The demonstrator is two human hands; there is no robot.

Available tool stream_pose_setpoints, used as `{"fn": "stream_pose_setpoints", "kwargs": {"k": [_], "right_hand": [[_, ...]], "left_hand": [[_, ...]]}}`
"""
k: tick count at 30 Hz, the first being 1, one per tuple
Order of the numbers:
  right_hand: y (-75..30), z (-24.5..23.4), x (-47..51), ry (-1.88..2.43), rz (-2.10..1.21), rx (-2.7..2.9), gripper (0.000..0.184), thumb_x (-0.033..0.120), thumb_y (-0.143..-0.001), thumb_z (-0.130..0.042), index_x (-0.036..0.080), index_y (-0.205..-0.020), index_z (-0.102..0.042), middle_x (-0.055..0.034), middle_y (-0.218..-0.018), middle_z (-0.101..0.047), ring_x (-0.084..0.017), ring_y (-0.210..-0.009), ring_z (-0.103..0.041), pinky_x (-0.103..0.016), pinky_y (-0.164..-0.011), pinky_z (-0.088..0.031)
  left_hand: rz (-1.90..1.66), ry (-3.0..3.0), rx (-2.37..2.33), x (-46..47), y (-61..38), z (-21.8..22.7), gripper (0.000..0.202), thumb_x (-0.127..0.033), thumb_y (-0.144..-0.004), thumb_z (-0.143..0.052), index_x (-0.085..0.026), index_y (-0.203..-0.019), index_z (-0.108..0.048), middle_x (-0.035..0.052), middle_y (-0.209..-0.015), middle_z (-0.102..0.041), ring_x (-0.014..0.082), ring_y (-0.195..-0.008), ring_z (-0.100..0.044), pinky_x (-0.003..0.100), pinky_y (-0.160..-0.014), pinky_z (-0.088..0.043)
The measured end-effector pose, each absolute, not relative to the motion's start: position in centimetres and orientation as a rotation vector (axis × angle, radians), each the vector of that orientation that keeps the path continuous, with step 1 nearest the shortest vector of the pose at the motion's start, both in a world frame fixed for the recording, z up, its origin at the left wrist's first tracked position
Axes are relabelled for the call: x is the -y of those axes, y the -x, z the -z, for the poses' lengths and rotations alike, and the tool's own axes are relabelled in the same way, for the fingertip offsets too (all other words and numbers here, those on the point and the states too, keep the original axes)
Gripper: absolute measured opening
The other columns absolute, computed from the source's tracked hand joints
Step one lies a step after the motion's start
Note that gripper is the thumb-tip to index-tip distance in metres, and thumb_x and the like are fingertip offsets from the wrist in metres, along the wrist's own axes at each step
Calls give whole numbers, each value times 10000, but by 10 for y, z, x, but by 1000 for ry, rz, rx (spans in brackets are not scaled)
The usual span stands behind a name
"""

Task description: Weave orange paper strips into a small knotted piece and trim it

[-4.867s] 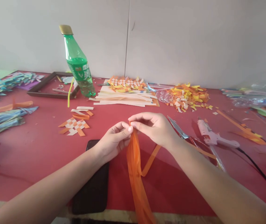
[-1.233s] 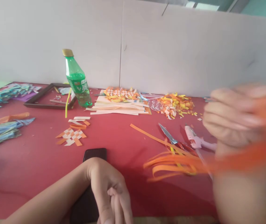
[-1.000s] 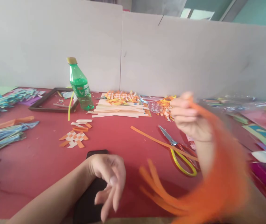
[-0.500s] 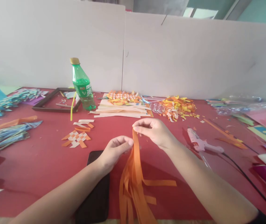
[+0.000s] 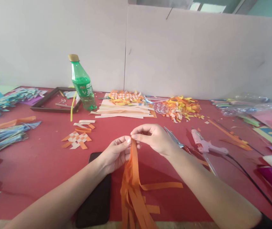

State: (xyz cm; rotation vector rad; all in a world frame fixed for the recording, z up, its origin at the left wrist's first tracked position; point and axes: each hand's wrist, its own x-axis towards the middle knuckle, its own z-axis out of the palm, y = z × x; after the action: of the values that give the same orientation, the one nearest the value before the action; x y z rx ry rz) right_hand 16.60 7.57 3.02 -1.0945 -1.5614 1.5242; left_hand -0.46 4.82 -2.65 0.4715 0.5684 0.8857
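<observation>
A bundle of orange paper strips (image 5: pixel 133 178) hangs down from my two hands, its lower ends spread over the red table near the front edge. My left hand (image 5: pixel 118 151) pinches the bundle's top between thumb and fingers. Right beside it, my right hand (image 5: pixel 151 138) is closed in a pinch on the tip of the strips. The fingertips of both hands nearly touch, and they hide the very top of the bundle. Under my left wrist lies a black phone-like slab (image 5: pixel 95 197). A small orange-and-white woven paper piece (image 5: pixel 77 140) rests left of my hands.
Behind stand a green bottle (image 5: pixel 83 86) and a dark frame (image 5: pixel 52 108). Pale paper strips (image 5: pixel 126 111) and a heap of orange and yellow scraps (image 5: pixel 183 108) lie at the back. Scissors (image 5: pixel 174 136) and a pink glue gun (image 5: pixel 206 144) with a cord are right of my right hand.
Both hands have drawn closer together at the top of the strips, the right one shifting slightly left and down. The scissors now show beside my right wrist.
</observation>
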Motion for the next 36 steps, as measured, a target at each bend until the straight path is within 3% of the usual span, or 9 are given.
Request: {"fn": "stream_pose_setpoints", "kwargs": {"k": [10, 15, 18, 21, 24, 28, 31, 36], "right_hand": [[-167, -32, -72, 1136, -1333, 1734, 121, 339, -811, -721, 219, -823, -724, 16, -618, -680, -154, -614, -659, -324, -717, -531], [-180, -34, -84, 1225, -1116, 1807, 180, 412, -800, -726, 252, -884, -728, -18, -935, -761, -197, -881, -704, -329, -821, -527], [-200, -28, -101, 1482, -686, 1968, 170, 368, -888, -626, 244, -976, -704, -35, -1054, -746, -203, -943, -686, -334, -858, -495], [-218, -16, -113, 1851, -470, 2234, 99, 265, -872, -622, 216, -920, -694, -63, -1006, -744, -231, -929, -682, -326, -796, -471], [-226, 4, -119, 1938, -473, 2271, 126, 300, -813, -690, 192, -877, -679, -92, -971, -727, -244, -876, -679, -305, -700, -455], [-222, 22, -120, 1952, -464, 2310, 94, 283, -815, -680, 218, -882, -671, -65, -999, -709, -214, -882, -669, -280, -700, -433], [-215, 18, -117, 1977, -469, 2323, 29, 240, -826, -646, 227, -822, -671, -51, -950, -714, -220, -847, -667, -290, -672, -410], [-204, 0, -105, 1989, -469, 2300, 91, 159, -822, -606, 209, -753, -636, -79, -879, -714, -241, -793, -656, -309, -636, -381]], "left_hand": [[-895, -499, -579, -50, 5, 28, 238, -290, -728, -832, -148, -813, -661, 40, -814, -742, 98, -682, -688, 150, -602, -520], [-913, -472, -597, -50, 6, 27, 238, -252, -696, -855, -148, -786, -660, 40, -824, -749, 110, -727, -705, 163, -660, -546], [-934, -447, -612, -50, 6, 27, 229, -237, -694, -855, -156, -764, -652, 38, -876, -757, 119, -779, -719, 163, -668, -548], [-956, -427, -629, -50, 5, 27, 232, -237, -694, -855, -166, -748, -641, 29, -881, -758, 121, -807, -727, 149, -646, -537], [-991, -412, -658, -50, 5, 28, 242, -239, -692, -857, -174, -750, -631, 13, -889, -755, 125, -864, -732, 142, -667, -535], [-1039, -393, -695, -50, 5, 30, 243, -222, -691, -854, -180, -790, -636, 6, -901, -753, 142, -900, -735, 171, -711, -554], [-1061, -379, -705, -51, 5, 30, 255, -209, -679, -859, -181, -799, -636, 5, -879, -754, 151, -896, -739, 193, -737, -566], [-1100, -366, -710, -51, 4, 28, 253, -202, -676, -861, -185, -783, -632, -7, -874, -758, 140, -891, -738, 184, -723, -568]]}}
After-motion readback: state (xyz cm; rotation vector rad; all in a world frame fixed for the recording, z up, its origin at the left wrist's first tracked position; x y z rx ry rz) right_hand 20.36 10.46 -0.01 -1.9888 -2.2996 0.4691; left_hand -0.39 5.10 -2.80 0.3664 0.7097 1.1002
